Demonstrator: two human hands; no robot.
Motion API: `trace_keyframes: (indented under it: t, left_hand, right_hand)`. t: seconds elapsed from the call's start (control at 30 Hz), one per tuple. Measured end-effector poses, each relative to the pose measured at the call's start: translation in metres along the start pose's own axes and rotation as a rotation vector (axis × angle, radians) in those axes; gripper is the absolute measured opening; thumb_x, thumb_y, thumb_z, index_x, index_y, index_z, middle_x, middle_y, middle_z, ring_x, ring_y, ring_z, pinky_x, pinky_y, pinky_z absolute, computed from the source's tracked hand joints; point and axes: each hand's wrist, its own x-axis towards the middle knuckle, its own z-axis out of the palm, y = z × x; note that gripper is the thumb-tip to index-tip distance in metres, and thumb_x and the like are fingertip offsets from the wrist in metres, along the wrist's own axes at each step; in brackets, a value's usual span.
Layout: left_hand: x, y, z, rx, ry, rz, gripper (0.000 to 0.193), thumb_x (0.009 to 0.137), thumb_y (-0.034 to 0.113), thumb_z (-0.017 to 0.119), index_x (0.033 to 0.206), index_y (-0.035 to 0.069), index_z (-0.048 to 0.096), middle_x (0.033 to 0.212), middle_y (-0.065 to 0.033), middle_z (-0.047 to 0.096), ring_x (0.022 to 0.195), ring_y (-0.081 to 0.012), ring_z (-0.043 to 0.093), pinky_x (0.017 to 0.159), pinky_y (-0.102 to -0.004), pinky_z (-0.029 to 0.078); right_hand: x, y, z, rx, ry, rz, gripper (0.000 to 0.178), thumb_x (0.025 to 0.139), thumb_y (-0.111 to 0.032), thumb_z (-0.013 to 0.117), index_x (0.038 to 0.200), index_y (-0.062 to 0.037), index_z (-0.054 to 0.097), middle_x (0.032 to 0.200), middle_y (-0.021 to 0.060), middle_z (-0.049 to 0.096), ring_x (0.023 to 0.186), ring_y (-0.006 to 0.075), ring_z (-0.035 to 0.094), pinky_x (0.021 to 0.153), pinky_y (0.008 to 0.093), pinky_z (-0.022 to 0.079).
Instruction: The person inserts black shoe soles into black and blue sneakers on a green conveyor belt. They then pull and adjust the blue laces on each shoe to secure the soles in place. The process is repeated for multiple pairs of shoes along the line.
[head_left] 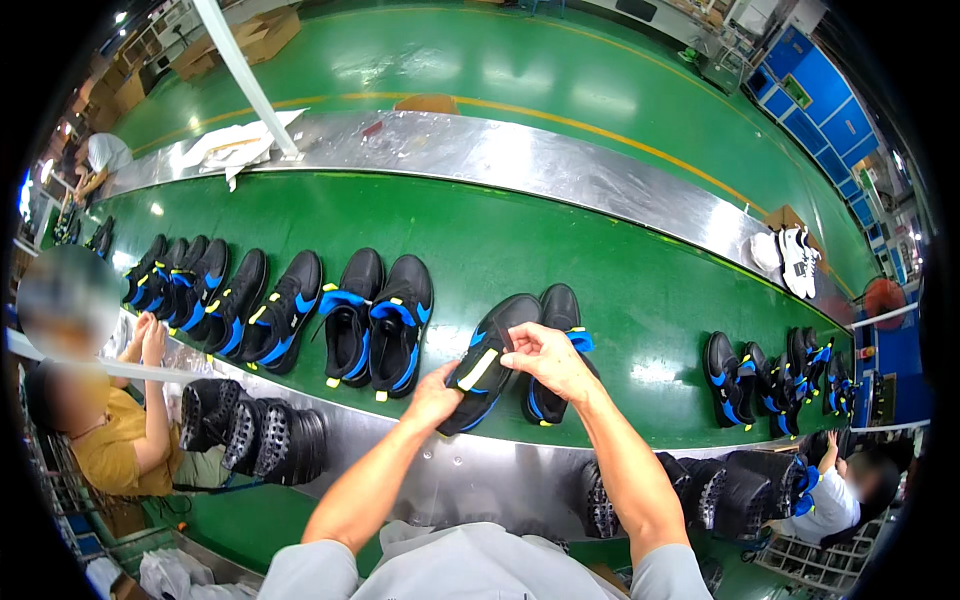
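Observation:
A black shoe with blue trim and a yellow tongue strip lies tilted in front of me on the green belt. My left hand is closed around its heel end. My right hand pinches at the lacing area with thumb and forefinger; whatever is between the fingertips is too small to make out. Just to the right rests a matching shoe, partly covered by my right hand and wrist. Left of my hands stands a pair of the same shoes, one of them this upright black shoe, toes pointing away.
More such shoes line the belt leftward, and others rightward. Dark chunky-soled shoes sit along the near metal edge. White shoes and white sheets lie on the far ledge. People sit at both sides.

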Motion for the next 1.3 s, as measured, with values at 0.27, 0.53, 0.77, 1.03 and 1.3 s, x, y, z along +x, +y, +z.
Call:
trace_keyframes:
  t: [0.27,0.53,0.77,1.03,1.3]
  left_hand:
    - [-0.063,0.06,-0.051,0.466,-0.063,0.112,0.065,0.076,0.007,0.071,0.14,0.018,0.064,0.115,-0.0188,0.062,0.112,-0.034,0.063,0.1,-0.0397,0.05]
    - [-0.086,0.092,-0.065,0.818,-0.005,0.38,0.066,0.071,-0.001,0.068,0.134,0.022,0.069,0.125,-0.0158,0.06,0.115,-0.0367,0.056,0.101,-0.0458,0.046]
    - [-0.098,0.087,-0.07,0.805,-0.081,0.316,0.062,0.075,0.001,0.068,0.132,0.025,0.07,0.126,-0.0129,0.059,0.117,-0.0333,0.053,0.101,-0.0458,0.041]
    - [-0.091,0.087,-0.076,0.775,-0.249,0.48,0.062,0.074,0.002,0.074,0.132,0.024,0.07,0.131,-0.013,0.059,0.117,-0.0353,0.052,0.103,-0.0448,0.043]
    - [-0.092,0.09,-0.077,0.827,-0.396,0.702,0.072,0.061,-0.004,0.069,0.129,0.021,0.071,0.127,-0.0124,0.057,0.113,-0.0323,0.053,0.098,-0.0433,0.044]
  right_hand:
    - [-0.034,-0.029,0.04,-0.156,-0.063,-0.086,0.038,0.079,-0.007,0.082,0.114,0.0035,0.071,0.096,0.0096,0.069,0.082,0.0149,0.066,0.078,0.0297,0.056]
    - [-0.039,-0.033,0.068,0.088,0.141,-0.024,0.03,0.084,-0.002,0.078,0.111,0.0019,0.068,0.084,0.0032,0.069,0.077,0.008,0.063,0.073,0.0239,0.054]
    - [-0.062,-0.044,0.04,-0.101,0.136,-0.124,0.02,0.092,-0.005,0.071,0.111,0.0015,0.07,0.095,0.0034,0.069,0.083,0.0083,0.063,0.07,0.024,0.052]
    - [-0.071,-0.045,0.044,0.114,-0.353,0.116,0.027,0.087,-0.007,0.081,0.112,-0.0017,0.071,0.092,-0.0032,0.064,0.079,0.0041,0.055,0.072,0.0215,0.049]
    - [-0.069,-0.044,0.054,-0.06,-0.3,0.079,0.018,0.091,-0.016,0.08,0.09,-0.003,0.068,0.076,-0.0064,0.057,0.07,0.0036,0.048,0.06,0.0241,0.04]
